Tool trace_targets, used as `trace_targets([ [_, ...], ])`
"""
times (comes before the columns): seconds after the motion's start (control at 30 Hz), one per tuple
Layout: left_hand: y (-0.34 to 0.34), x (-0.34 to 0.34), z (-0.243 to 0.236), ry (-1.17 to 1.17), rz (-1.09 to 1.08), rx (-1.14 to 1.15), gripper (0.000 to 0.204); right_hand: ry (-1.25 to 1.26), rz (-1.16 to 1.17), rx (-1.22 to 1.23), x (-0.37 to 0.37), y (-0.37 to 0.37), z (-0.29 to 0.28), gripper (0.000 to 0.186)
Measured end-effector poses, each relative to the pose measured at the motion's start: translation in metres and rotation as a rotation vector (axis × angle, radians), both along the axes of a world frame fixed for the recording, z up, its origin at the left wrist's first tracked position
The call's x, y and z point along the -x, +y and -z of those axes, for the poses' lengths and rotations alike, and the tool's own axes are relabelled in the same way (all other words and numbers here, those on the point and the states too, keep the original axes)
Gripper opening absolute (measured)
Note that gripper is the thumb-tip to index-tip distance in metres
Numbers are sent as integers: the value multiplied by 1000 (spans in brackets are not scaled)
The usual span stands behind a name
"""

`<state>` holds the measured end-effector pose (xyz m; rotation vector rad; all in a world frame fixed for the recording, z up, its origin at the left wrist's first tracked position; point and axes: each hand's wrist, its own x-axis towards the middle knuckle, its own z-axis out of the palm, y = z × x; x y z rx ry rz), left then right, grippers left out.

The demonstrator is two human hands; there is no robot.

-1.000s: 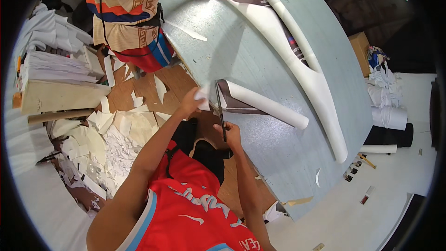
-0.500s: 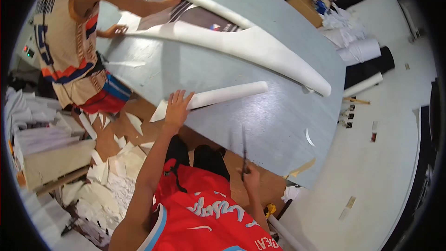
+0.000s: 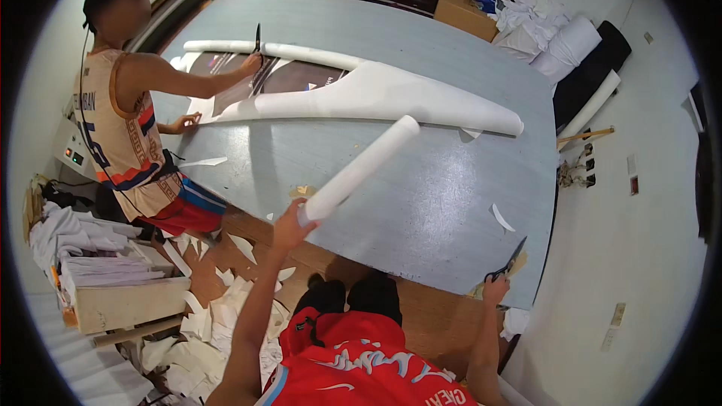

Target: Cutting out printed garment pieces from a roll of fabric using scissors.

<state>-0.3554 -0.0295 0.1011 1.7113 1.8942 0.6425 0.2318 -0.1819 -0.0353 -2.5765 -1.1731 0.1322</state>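
Person's left hand (image 3: pixel 291 227) has fingers wrapped round the near end of the white roll (image 3: pixel 365 168), angled over the desk (image 3: pixel 398 237). Right hand (image 3: pixel 495 289) holds scissors (image 3: pixel 506 267) by desk corner. Don't crush roll; keep blades clear.

white lettering (image 3: pixel 374 359) and a curved white tick (image 3: pixel 336 387) stand on a red, blue-trimmed sleeveless jersey (image 3: pixel 361 329), dark lettering (image 3: pixel 89 101) on the beige, patterned sleeveless jersey (image 3: pixel 116 135) of a co-worker (image 3: pixel 158 79).

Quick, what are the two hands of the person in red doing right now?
Left hand: closed around the near end of the white roll.
Right hand: closed, holding dark scissors by the handles.
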Motion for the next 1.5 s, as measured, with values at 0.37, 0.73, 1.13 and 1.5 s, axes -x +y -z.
trace_targets([
  [0.37, -179, -110, -40, -433, 350, -85, 99, 1312, -79, -819, 275, -9, -193, 82],
  [0.73, -309, -89, -26, -443, 714, -53, 43, 1012, -12, -1091, 263, -209, -249, 66],
  [1.13, -445, -153, -47, -868, 1154, 102, 30, 519, 400, -1306, 225, -421, -299, 94],
  [1.5, -588, -272, 55, -982, 1223, 1169, 47, 904, 107, -1629, 159, -661, -299, 69],
])
